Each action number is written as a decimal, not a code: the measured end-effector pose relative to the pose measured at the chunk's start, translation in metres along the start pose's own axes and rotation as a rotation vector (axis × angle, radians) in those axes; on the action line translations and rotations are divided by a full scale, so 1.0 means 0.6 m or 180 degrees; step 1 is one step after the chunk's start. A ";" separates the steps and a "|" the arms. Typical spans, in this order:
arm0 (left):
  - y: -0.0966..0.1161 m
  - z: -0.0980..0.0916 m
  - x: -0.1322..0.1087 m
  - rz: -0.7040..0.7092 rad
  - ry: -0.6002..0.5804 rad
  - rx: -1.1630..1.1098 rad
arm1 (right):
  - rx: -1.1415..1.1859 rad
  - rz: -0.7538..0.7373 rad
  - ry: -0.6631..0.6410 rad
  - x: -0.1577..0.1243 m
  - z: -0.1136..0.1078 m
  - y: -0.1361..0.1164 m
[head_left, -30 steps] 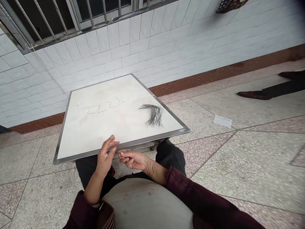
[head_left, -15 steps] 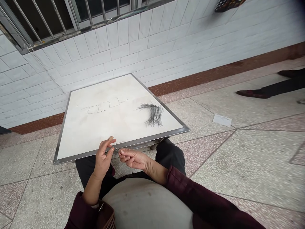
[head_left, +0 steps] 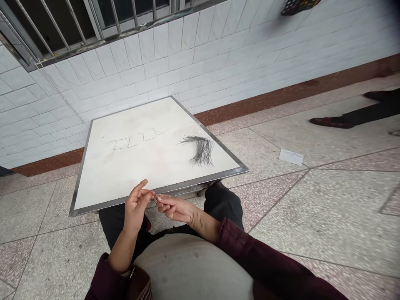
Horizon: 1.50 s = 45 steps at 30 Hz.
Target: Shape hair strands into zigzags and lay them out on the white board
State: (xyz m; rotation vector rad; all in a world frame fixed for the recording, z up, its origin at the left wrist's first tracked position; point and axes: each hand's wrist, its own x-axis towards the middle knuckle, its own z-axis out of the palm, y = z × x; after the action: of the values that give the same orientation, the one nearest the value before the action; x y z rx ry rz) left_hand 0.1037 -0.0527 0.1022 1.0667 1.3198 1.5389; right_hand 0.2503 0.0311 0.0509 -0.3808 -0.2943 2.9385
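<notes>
The left hand [head_left: 136, 206] and right hand [head_left: 175, 207] meet fingertip to fingertip over the near edge of the desk [head_left: 103, 183], each pinched shut; whatever they grip is too fine to make out. Farther and to the right lies a bundle of dark hair [head_left: 200, 150], its strands running from the left and bending toward the near edge. Left of it, a thin zigzag line [head_left: 134, 141] stretches left to right.

Your board [head_left: 125, 166]: white, grey metal rim, zigzag line.
Your hair bundle [head_left: 200, 150]: black.
Your sleeves [head_left: 265, 266]: maroon.
Wall [head_left: 218, 54]: white tiles.
Floor [head_left: 312, 208]: speckled grey and pink.
</notes>
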 end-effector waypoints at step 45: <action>0.010 -0.005 0.019 -0.0576 -0.0015 0.0644 | -0.4695 -0.2309 0.1541 0.012 0.053 -0.024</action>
State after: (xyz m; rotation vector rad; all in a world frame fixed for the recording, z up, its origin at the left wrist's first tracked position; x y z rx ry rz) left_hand 0.0972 -0.0435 0.1092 1.0414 1.5497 1.2897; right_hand 0.2367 0.0410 0.0824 -0.8340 -1.9252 1.3937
